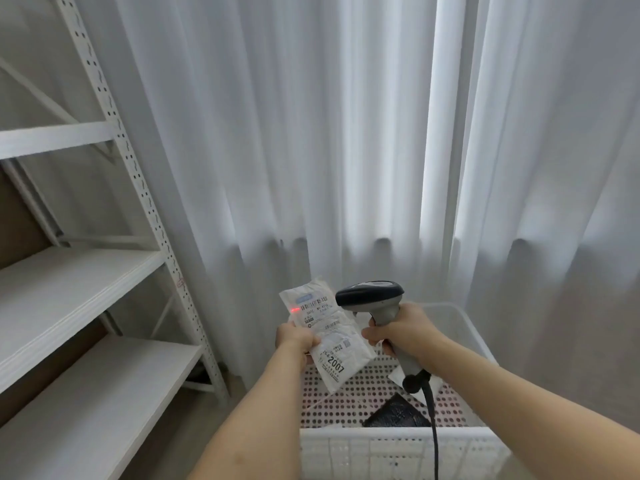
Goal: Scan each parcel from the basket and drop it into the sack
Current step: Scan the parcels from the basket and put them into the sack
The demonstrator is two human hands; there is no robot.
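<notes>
My left hand pinches the left edge of a white soft parcel with a printed label, held up above the basket. A red scan dot lights the label's left side. My right hand grips the handle of a grey and black barcode scanner, whose head points left at the label. The scanner's black cable hangs down over the white perforated basket. A black parcel lies in the basket, with a white one partly hidden behind the scanner handle. No sack is in view.
A white metal shelving rack with bare shelves stands at the left. White curtains hang behind the basket. Bare floor shows between the rack and the basket.
</notes>
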